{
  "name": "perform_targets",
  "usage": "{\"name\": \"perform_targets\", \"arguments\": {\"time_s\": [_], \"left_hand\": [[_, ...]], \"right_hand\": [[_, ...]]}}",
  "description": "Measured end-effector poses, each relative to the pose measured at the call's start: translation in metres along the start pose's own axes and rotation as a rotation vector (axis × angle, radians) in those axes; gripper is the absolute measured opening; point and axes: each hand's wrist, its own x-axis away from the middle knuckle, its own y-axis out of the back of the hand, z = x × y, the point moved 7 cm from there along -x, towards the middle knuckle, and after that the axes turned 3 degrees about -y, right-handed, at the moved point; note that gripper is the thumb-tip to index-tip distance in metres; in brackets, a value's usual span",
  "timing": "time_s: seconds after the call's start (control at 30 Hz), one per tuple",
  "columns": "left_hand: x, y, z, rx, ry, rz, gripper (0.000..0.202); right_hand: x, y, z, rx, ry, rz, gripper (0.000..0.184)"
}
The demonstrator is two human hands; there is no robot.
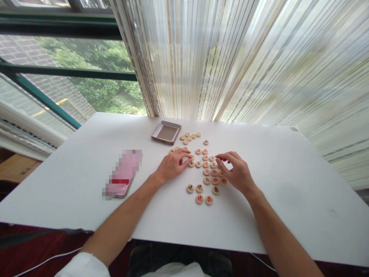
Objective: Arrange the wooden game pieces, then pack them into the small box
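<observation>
Wooden discs (199,188) lie mostly face-up nearer than the box (166,132) (blank ones (189,137) beside it look unturned), left hand (173,165) and right hand (235,173) curled onto discs, grip unclear.

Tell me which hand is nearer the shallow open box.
Left. The left hand rests just on the near side of the box; the right hand is farther off, toward the box's right.
</observation>
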Motion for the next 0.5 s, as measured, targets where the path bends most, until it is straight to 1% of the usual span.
{"name": "perform_targets", "arguments": {"time_s": [0.1,0.2,0.33,0.5], "left_hand": [[0.0,0.002,0.002,0.002,0.003,-0.019,0.019],[0.001,-0.001,0.003,-0.002,-0.012,0.017,0.019],[0.001,-0.004,0.002,-0.043,-0.011,0.047,0.02],[0.001,-0.006,0.001,-0.053,0.001,0.054,0.02]], "right_hand": [[-0.001,0.003,-0.006,0.001,-0.015,-0.057,0.014],[-0.003,0.006,-0.012,-0.002,-0.044,-0.108,0.014],[-0.005,0.013,-0.025,-0.009,-0.117,-0.178,0.016],[-0.006,0.014,-0.037,-0.033,-0.179,-0.209,0.018]]}}
